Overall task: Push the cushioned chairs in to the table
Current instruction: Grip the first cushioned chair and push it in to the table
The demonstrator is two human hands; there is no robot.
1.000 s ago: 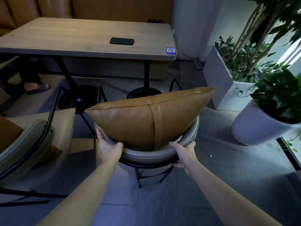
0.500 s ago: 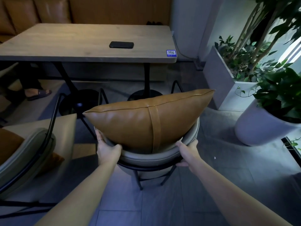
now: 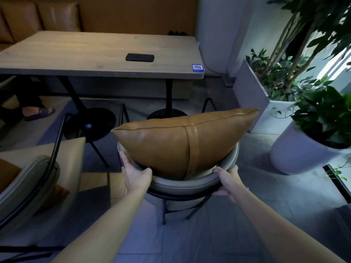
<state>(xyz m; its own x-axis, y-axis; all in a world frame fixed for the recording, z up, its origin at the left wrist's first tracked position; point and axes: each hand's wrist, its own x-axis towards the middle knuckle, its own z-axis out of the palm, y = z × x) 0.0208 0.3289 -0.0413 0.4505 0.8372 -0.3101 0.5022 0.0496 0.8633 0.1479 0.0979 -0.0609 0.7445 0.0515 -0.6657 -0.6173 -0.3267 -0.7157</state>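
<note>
Cushioned chair (image 3: pixel 182 184), tan cushion (image 3: pixel 182 143) propped against backrest: stands short of the surface's (image 3: pixel 98 54) near edge, left hand (image 3: pixel 135 172) and right hand (image 3: pixel 226 180) clamped on backrest rim for pushing in.

Both forearms are seen bare, no sleeves being worn; a thin ring (image 3: pixel 127 162) is worn on the left hand (image 3: pixel 135 174).

My fingers (image 3: pixel 124 158) curl out of sight behind the cushion (image 3: pixel 182 141), which hides the chair (image 3: pixel 182 184) seat. The left edge cuts off the second chair (image 3: pixel 28 186) and table (image 3: pixel 76 52).
</note>
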